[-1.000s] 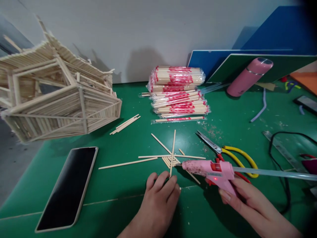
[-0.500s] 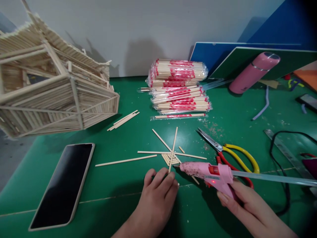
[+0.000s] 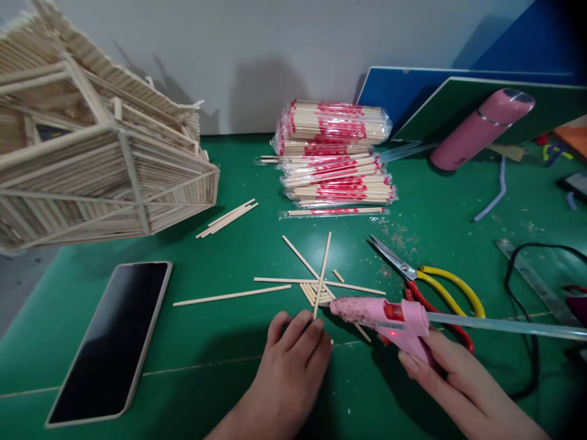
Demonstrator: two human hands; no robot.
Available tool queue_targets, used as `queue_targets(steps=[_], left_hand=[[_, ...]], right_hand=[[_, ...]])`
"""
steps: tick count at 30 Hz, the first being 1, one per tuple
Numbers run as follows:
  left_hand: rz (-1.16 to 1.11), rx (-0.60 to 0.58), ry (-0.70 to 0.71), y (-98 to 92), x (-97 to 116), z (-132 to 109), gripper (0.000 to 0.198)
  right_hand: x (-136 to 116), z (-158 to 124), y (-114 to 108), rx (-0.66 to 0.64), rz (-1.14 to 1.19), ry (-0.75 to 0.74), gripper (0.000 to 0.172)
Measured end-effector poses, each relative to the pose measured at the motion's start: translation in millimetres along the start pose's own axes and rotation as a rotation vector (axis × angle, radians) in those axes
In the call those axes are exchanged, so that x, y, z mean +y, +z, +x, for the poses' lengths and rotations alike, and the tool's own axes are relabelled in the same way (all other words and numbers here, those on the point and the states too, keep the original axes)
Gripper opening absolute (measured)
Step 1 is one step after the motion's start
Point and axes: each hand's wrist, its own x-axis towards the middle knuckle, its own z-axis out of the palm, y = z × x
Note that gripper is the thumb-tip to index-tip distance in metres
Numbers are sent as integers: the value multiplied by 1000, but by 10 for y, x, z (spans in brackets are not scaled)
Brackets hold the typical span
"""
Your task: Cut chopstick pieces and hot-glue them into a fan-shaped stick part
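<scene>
Crossed wooden chopsticks [image 3: 322, 260] form an open star shape on the green table, with short cut pieces [image 3: 312, 294] laid side by side in one of its corners. My left hand [image 3: 293, 360] is closed on the near end of the upright chopstick, fingertips bent down and partly hidden. In my right hand [image 3: 452, 373] is a pink hot glue gun [image 3: 380, 315], its red light lit and a clear glue stick [image 3: 504, 327] poking out of the back. Its nozzle reaches the short pieces, just right of the upright chopstick; I cannot make out any glue.
Scissors [image 3: 408, 272] with red and yellow handles lie behind the glue gun. Wrapped chopstick packs [image 3: 337, 153] are piled at the back, near a pink flask [image 3: 481, 131]. At left are a phone [image 3: 110, 342], loose chopsticks [image 3: 229, 218] and a large stick model [image 3: 105, 153].
The glue gun's nozzle has shifted slightly left, closer to the upright chopstick. My left hand keeps its grip in nearly the same place. The camera view has shifted a little.
</scene>
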Motion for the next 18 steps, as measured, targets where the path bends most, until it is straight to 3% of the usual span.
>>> queue_targets(steps=[7,18], left_hand=[[-13,-67,8,14,-25,-50,16],[-24,-79,-8,25,-22,-39,14]], right_hand=[[26,10,4,-6,-2,1,34],[-19,1,-14,-26,-6,18,36]])
